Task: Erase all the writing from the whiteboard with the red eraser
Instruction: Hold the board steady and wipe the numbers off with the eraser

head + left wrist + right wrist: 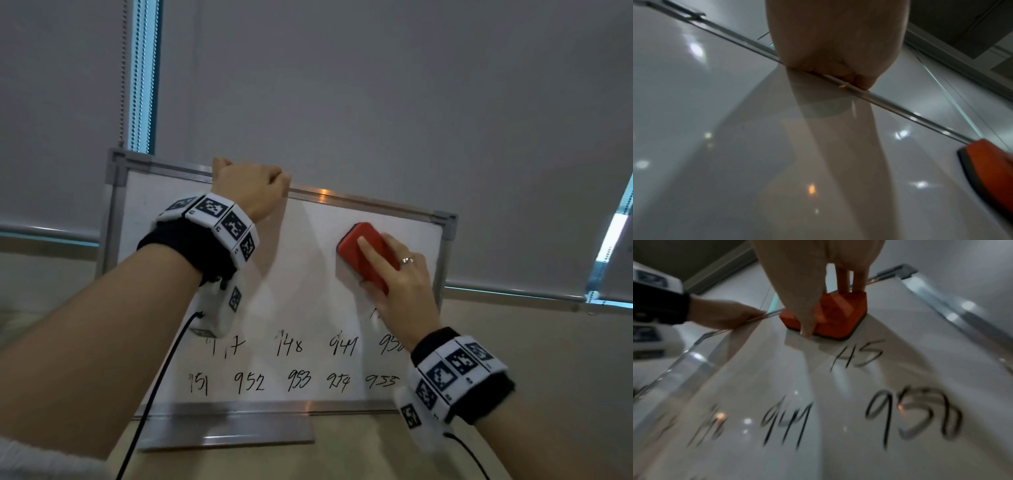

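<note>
A small whiteboard (301,260) in a metal frame stands upright on a base. Its upper half is wiped white; black numbers (294,363) fill two lower rows, and a partly rubbed "45" (857,356) shows just below the eraser. My right hand (400,274) grips the red eraser (368,255) by its sides, forefinger on top, pressing it flat on the board near the upper right corner. My left hand (251,188) curls over the board's top rail (890,104). The eraser (990,173) edges into the left wrist view.
The board's metal base (226,428) sits on a beige tabletop (376,445). Grey roller blinds (376,102) hang behind, with a bead chain (121,68) at the left. Black cables (161,377) trail from both wrist cameras.
</note>
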Tool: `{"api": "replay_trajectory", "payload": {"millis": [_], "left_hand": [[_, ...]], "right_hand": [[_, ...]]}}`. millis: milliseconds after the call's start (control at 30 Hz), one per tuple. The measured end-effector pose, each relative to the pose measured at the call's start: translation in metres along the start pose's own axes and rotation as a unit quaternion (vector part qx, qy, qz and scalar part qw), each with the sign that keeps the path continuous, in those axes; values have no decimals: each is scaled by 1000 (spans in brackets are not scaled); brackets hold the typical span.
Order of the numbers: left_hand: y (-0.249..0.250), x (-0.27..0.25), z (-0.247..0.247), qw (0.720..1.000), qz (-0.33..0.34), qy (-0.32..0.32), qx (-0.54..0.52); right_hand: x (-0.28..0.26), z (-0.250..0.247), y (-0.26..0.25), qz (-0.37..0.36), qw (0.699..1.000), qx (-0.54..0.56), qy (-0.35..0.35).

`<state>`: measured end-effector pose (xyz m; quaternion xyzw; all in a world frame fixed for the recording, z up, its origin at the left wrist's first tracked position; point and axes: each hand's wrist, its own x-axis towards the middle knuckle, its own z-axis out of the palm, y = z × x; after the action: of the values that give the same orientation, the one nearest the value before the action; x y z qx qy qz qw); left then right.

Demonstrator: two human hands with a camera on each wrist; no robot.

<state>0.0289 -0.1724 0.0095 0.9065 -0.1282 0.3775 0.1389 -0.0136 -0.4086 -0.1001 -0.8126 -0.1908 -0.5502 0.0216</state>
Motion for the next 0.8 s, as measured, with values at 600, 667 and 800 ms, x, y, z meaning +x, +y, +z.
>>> {"api": "replay_trajectory", "payload": {"millis": [600,667,800], "left_hand": [[-1,3,2,1000,-1,1,0],[0,2,1,1000,-1,2,1],[2,1,-1,1000,-1,4,2]], "right_hand": [[-60,1,18,-39,991,-11,-129],[-70,0,23,-113,977,-33,-176],[-34,-13,43,-41,989,-7,-142]]}}
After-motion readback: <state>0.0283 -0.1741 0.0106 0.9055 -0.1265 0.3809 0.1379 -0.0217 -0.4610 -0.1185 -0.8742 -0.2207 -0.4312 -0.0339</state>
